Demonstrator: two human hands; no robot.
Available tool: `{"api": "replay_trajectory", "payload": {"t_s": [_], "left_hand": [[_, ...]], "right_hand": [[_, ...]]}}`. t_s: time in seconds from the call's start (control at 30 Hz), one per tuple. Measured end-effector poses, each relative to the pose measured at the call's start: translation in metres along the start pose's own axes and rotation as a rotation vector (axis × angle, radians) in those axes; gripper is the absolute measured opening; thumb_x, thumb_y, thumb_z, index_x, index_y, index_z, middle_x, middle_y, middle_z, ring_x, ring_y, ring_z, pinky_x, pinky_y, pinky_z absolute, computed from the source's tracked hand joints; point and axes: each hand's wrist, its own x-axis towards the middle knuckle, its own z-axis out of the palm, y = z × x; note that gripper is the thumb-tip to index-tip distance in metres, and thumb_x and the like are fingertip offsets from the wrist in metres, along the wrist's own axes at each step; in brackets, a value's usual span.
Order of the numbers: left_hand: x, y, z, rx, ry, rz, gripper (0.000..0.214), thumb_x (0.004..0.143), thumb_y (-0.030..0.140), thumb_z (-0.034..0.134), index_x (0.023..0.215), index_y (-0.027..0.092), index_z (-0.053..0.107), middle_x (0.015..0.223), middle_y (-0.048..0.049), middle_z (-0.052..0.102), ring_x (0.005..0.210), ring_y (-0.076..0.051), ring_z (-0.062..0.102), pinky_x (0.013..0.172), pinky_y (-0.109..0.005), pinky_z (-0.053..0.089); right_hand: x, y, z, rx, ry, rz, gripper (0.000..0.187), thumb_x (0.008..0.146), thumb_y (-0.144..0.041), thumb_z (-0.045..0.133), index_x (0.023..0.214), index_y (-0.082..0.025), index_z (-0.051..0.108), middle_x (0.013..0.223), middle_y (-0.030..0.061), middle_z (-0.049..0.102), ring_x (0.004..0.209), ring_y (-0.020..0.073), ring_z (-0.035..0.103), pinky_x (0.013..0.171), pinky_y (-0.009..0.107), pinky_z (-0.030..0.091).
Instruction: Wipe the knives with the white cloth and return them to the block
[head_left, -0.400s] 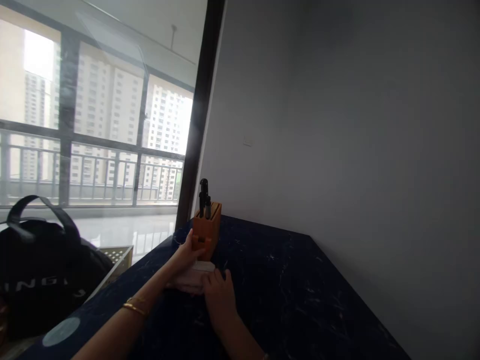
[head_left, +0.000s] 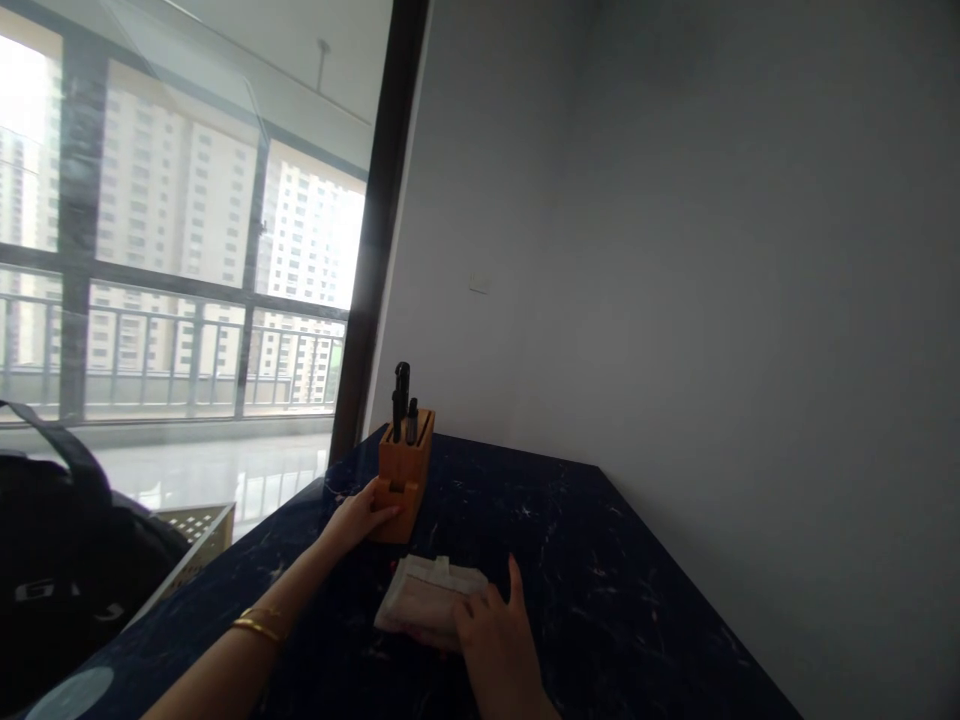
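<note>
Two gold bangles (head_left: 256,623) circle the left forearm (head_left: 217,665) at the near edge of a dark marbled table (head_left: 600,570). The right hand (head_left: 491,635) lies half open, its fingers (head_left: 474,607) resting on a folded pale cloth (head_left: 424,600) with the thumb raised clear. The left hand (head_left: 358,515), fingers extended, touches the lower front of a wooden knife block (head_left: 405,475) without a clear grip. Two black knife handles (head_left: 402,398) stand in the block. Farther left, a black bag (head_left: 52,540) sits below a large window (head_left: 180,230).
</note>
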Motion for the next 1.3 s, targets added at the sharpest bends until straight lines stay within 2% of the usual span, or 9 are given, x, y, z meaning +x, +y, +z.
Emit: {"api": "replay_trajectory", "payload": {"t_s": [0.13,0.33,0.5,0.63,0.8,0.97,1.3], "left_hand": [[0.0,0.022,0.022,0.087,-0.067,0.05,0.05,0.068,0.048,0.059,0.111,0.026,0.049,0.091,-0.0005,0.068,0.087,-0.022,0.062,0.07,-0.025,0.044],[-0.012,0.077,0.072,0.19,-0.109,0.075,0.059,0.068,0.055,0.056,0.119,0.028,0.044,0.093,-0.0034,0.067,0.089,-0.025,0.061,0.07,-0.028,0.042],[-0.024,0.122,0.111,0.218,-0.122,0.112,0.067,0.072,0.055,0.052,0.129,0.026,0.032,0.097,-0.0059,0.066,0.092,-0.025,0.06,0.072,-0.028,0.042],[-0.025,0.147,0.132,0.224,-0.136,0.139,0.069,0.074,0.053,0.052,0.131,0.023,0.029,0.097,-0.0073,0.066,0.092,-0.024,0.06,0.072,-0.028,0.042],[-0.025,0.167,0.149,0.237,-0.16,0.134,0.066,0.077,0.05,0.049,0.131,0.017,0.03,0.098,-0.0107,0.065,0.092,-0.025,0.06,0.072,-0.028,0.042],[-0.027,0.179,0.157,0.239,-0.177,0.148,0.062,0.079,0.048,0.047,0.13,0.016,0.031,0.099,-0.0108,0.065,0.093,-0.024,0.06,0.073,-0.028,0.042],[-0.026,0.18,0.161,0.249,-0.168,0.166,0.062,0.079,0.052,0.045,0.128,0.017,0.032,0.096,-0.0111,0.065,0.09,-0.025,0.061,0.072,-0.029,0.042]], "right_hand": [[-0.019,0.027,-0.002,-0.04,-0.02,0.104,0.026,0.081,-0.008,0.041,0.086,-0.022,0.062,0.074,0.0011,0.063,0.08,0.0183,0.056,0.1,0.055,0.009],[-0.034,0.068,0.001,-0.053,-0.007,0.229,0.027,0.076,-0.01,0.046,0.094,-0.024,0.06,0.082,0.0014,0.063,0.082,0.0201,0.056,0.099,0.057,0.007],[-0.038,0.077,0.011,-0.089,0.025,0.31,0.035,0.074,-0.008,0.047,0.105,-0.022,0.055,0.091,0.0046,0.06,0.087,0.0212,0.054,0.1,0.055,0.008],[-0.038,0.081,0.014,-0.093,0.044,0.338,0.037,0.073,-0.01,0.048,0.107,-0.021,0.054,0.089,0.0046,0.059,0.087,0.022,0.052,0.101,0.054,0.007],[-0.04,0.092,0.018,-0.104,0.082,0.417,0.035,0.072,-0.007,0.045,0.103,-0.02,0.056,0.088,0.0053,0.058,0.087,0.0229,0.051,0.1,0.053,0.009],[-0.039,0.1,0.021,-0.08,0.093,0.467,0.036,0.07,-0.005,0.045,0.101,-0.022,0.055,0.089,0.0041,0.058,0.087,0.0224,0.05,0.099,0.051,0.011],[-0.043,0.102,0.028,-0.015,0.096,0.493,0.035,0.069,-0.004,0.045,0.098,-0.022,0.054,0.09,0.0046,0.056,0.089,0.0219,0.05,0.099,0.048,0.013]]}}
